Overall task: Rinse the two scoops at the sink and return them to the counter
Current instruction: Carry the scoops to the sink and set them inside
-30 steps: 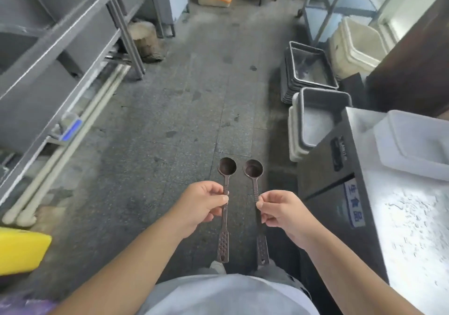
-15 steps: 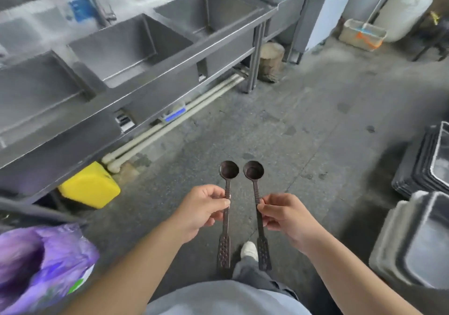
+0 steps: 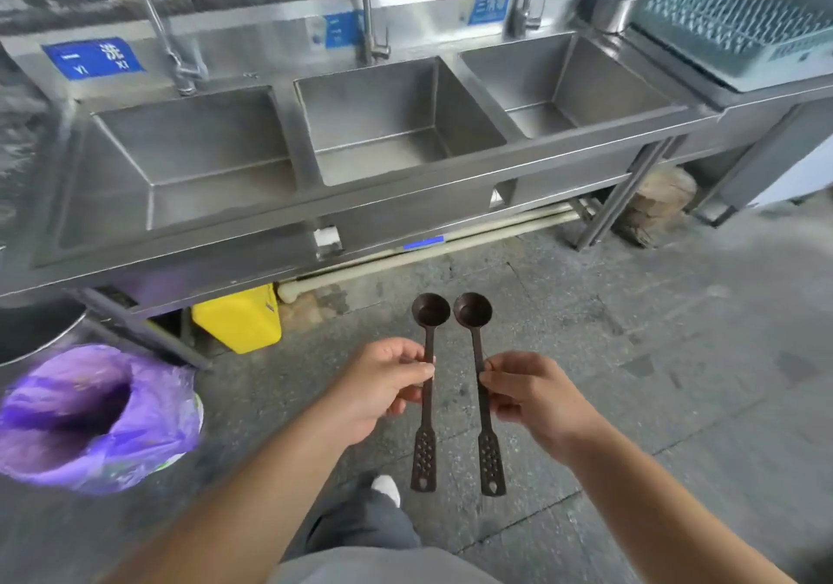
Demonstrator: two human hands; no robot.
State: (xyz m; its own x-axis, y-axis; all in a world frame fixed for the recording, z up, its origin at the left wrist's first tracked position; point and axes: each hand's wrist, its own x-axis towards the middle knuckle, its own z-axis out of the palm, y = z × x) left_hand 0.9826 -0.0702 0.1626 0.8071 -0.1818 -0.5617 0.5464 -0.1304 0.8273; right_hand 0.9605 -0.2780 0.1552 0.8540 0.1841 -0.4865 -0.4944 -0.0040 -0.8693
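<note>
Holding one dark scoop in each hand, a person is standing on a grey stone floor [image 3: 676,358] in front of a steel sink unit [image 3: 405,205]. The left hand [image 3: 378,385] is pinching the handle of the left scoop [image 3: 427,385] between thumb and fingers, about halfway along its length. The right hand [image 3: 532,394] is gripping the right scoop [image 3: 482,385] in the same way. Both scoops are pointing away from the person with their round bowls facing up and nearly touching each other, while the perforated handle ends are hanging down toward the person's legs. The scoops are hovering over the floor, well short of the sink's front edge. The sink unit is showing three basins side by side, each with a tap behind it; the middle basin [image 3: 396,132] is sitting almost straight ahead of the scoops. A purple bag [image 3: 90,416] is lining a bin at the left, and a yellow container [image 3: 239,317] is standing under the sink. A blue-green rack [image 3: 739,24] is resting on the counter at the far right.
</note>
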